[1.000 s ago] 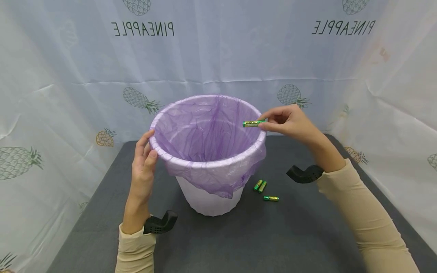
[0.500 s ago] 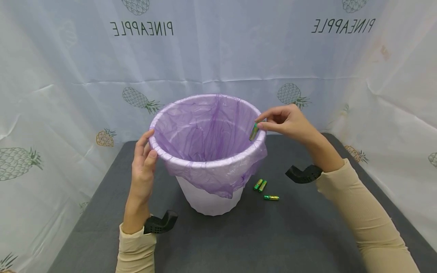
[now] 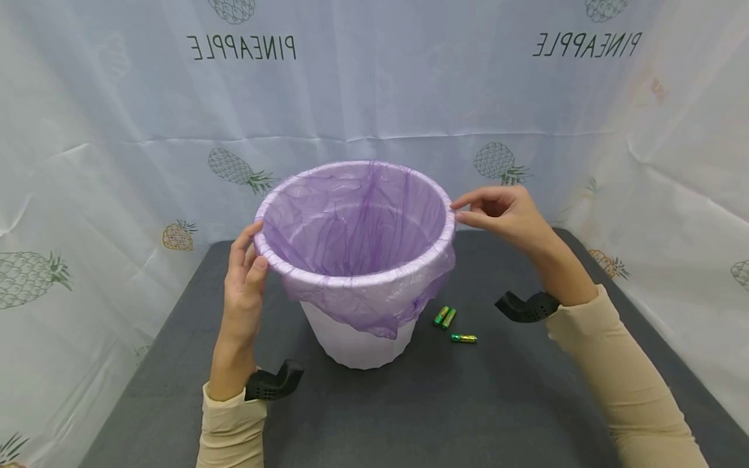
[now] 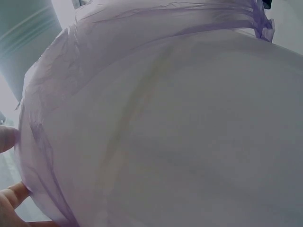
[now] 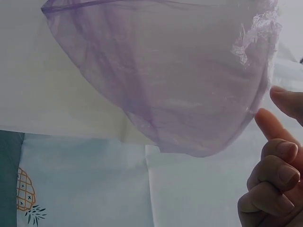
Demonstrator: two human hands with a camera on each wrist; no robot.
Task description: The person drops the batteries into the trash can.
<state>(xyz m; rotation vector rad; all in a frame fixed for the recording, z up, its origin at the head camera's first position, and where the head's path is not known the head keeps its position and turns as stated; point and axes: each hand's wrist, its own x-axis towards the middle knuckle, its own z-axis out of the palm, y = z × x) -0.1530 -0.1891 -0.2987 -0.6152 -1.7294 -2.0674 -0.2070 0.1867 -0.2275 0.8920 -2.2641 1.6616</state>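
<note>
A white bin lined with a purple plastic bag stands upright on the dark table. The bag folds over the rim and hangs down outside. On the left side my left hand rests its fingertips and thumb against the bag-covered rim. My right hand is at the right side of the rim, thumb and forefinger slightly parted with nothing between them. In the right wrist view its other fingers are loosely curled. Several green batteries lie on the table, among them one battery lying crosswise. No battery shows inside the bag.
Dark cloth covers the table. Two batteries lie side by side near the bin's right foot. A white curtain with pineapple prints hangs behind and at both sides. Black wrist mounts sit on both wrists.
The battery pinched by my right hand tilted downward inside the rim, then left the fingers and is out of sight. The right hand has drawn slightly right. My left hand stays in place.
</note>
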